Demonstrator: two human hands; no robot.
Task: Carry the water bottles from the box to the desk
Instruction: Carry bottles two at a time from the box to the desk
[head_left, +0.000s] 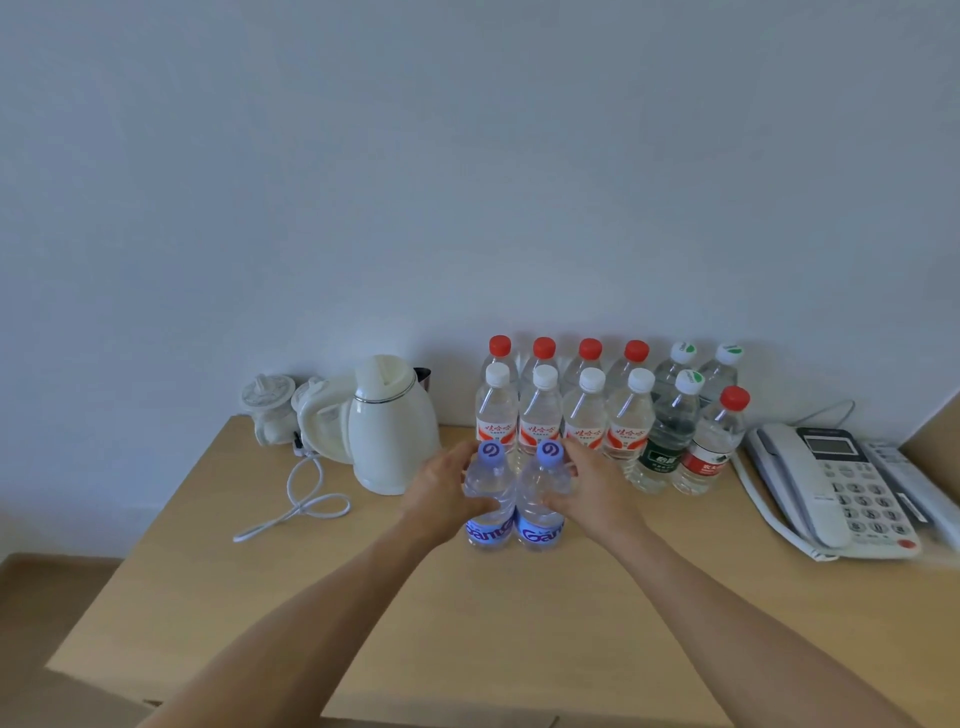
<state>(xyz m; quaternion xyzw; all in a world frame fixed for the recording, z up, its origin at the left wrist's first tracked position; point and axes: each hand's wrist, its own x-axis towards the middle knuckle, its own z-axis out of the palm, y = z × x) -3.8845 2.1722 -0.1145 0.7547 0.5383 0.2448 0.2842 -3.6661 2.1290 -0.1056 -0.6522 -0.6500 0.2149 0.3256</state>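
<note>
Two clear water bottles with purple caps and blue labels stand side by side on the light wooden desk (519, 623). My left hand (441, 493) grips the left bottle (485, 525) around its upper body. My right hand (589, 491) grips the right bottle (540, 525) the same way. Behind them, against the wall, stand two rows of several bottles: red-capped ones (500, 353) at the back, white-capped ones with red labels (496, 415) in front, green-labelled bottles (667, 441) and a red-capped bottle (711, 447) to the right. The box is out of view.
A white electric kettle (389, 431) stands left of the bottles, with a second kettle base (319, 415), a small white pot (267, 410) and a looped white cord (306, 504) beside it. A white desk phone (841, 488) lies at the right edge.
</note>
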